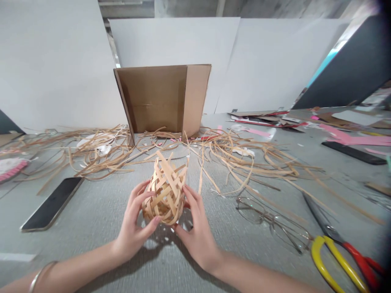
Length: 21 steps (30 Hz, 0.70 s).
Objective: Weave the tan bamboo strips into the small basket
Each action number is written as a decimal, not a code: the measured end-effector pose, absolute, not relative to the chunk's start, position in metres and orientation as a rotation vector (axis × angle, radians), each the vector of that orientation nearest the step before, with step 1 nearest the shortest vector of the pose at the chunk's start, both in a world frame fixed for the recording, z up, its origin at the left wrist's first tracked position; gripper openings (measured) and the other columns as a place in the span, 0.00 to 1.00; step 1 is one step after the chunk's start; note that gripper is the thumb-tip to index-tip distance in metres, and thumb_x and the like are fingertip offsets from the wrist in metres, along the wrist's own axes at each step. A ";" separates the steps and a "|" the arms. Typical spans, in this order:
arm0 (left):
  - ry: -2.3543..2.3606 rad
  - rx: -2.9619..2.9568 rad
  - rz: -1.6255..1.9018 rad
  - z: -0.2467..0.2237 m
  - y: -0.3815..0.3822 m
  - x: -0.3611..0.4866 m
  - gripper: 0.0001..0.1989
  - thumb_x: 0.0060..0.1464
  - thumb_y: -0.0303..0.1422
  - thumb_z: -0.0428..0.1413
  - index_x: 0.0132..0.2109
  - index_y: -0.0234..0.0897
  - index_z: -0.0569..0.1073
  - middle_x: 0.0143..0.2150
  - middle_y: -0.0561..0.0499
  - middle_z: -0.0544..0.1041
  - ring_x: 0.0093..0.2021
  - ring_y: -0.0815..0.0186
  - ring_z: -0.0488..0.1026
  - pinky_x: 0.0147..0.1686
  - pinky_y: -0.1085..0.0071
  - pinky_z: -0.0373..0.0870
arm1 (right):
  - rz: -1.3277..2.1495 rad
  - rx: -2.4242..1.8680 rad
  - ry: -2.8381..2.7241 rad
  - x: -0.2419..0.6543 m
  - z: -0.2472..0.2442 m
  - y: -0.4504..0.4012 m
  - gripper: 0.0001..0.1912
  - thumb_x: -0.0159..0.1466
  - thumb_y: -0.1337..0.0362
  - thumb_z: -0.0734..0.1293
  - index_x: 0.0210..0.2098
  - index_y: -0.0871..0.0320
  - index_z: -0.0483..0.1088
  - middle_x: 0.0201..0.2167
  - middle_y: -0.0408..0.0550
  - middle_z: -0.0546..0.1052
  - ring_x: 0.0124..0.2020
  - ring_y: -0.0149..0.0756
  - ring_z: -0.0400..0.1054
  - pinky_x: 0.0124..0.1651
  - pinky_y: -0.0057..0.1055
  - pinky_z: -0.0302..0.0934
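A small woven basket of pale flat strips (166, 193) is held between both hands just above the grey table, with pointed strip ends sticking up at its top. My left hand (134, 221) grips its left side, thumb at the lower front and fingers along the side. On the right side, my right hand (197, 232) holds it with fingers against the weave and the thumb near the bottom. A shadow and small white specks show below it. The basket's far side is hidden.
An open cardboard box (197, 99) stands behind, amid loose strips (235, 152). At left lies a phone (51, 205). Eyeglasses (271, 219) and scissors with yellow and red handles (339, 260) rest at right. White panels (174, 42) rise at the back.
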<state>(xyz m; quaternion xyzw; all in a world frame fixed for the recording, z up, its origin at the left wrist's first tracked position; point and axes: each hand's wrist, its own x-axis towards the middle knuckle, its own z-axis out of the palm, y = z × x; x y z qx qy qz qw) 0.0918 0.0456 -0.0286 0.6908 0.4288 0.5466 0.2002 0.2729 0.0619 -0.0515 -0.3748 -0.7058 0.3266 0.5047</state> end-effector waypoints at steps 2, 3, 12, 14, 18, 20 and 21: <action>1.190 1.998 1.504 -0.029 0.045 0.092 0.22 0.55 0.32 0.57 0.56 0.49 0.65 0.64 0.43 0.57 0.65 0.50 0.54 0.57 0.49 0.65 | 0.714 -0.863 -1.746 0.275 -0.049 0.059 0.39 0.59 0.71 0.67 0.64 0.40 0.48 0.62 0.52 0.55 0.63 0.47 0.56 0.60 0.51 0.60; 1.187 2.017 1.497 -0.029 0.045 0.091 0.23 0.55 0.33 0.57 0.57 0.49 0.65 0.64 0.43 0.56 0.65 0.49 0.54 0.58 0.46 0.63 | 0.691 -0.840 -1.766 0.276 -0.048 0.058 0.38 0.59 0.72 0.66 0.63 0.40 0.50 0.62 0.52 0.54 0.61 0.47 0.59 0.58 0.50 0.62; 1.194 1.950 1.462 -0.031 0.045 0.092 0.20 0.56 0.32 0.57 0.55 0.51 0.66 0.64 0.44 0.55 0.65 0.50 0.55 0.59 0.45 0.61 | 0.653 -0.778 -1.857 0.276 -0.046 0.057 0.37 0.61 0.76 0.63 0.62 0.37 0.53 0.64 0.52 0.47 0.48 0.39 0.69 0.51 0.45 0.68; 1.181 1.933 1.462 -0.031 0.045 0.093 0.19 0.56 0.31 0.56 0.54 0.51 0.66 0.64 0.45 0.55 0.65 0.50 0.55 0.60 0.45 0.60 | 0.639 -0.779 -1.858 0.276 -0.048 0.058 0.36 0.61 0.75 0.63 0.62 0.36 0.53 0.64 0.52 0.47 0.48 0.39 0.69 0.51 0.45 0.69; 1.156 1.925 1.455 -0.030 0.045 0.093 0.18 0.56 0.29 0.56 0.53 0.52 0.68 0.65 0.47 0.54 0.65 0.51 0.57 0.60 0.46 0.60 | 0.607 -0.778 -1.866 0.276 -0.051 0.058 0.35 0.62 0.75 0.63 0.62 0.38 0.53 0.63 0.53 0.47 0.47 0.38 0.70 0.50 0.44 0.69; 1.154 1.933 1.455 -0.030 0.045 0.092 0.18 0.56 0.29 0.56 0.52 0.51 0.69 0.65 0.48 0.54 0.65 0.51 0.57 0.60 0.47 0.61 | 0.591 -0.771 -1.866 0.276 -0.052 0.058 0.35 0.62 0.75 0.63 0.62 0.39 0.54 0.64 0.53 0.46 0.47 0.38 0.69 0.50 0.43 0.70; 1.154 1.939 1.458 -0.031 0.044 0.092 0.17 0.56 0.29 0.56 0.52 0.51 0.69 0.65 0.48 0.54 0.65 0.51 0.57 0.60 0.47 0.61 | 0.585 -0.764 -1.868 0.276 -0.053 0.059 0.35 0.62 0.75 0.63 0.62 0.39 0.54 0.64 0.53 0.46 0.48 0.38 0.69 0.50 0.42 0.70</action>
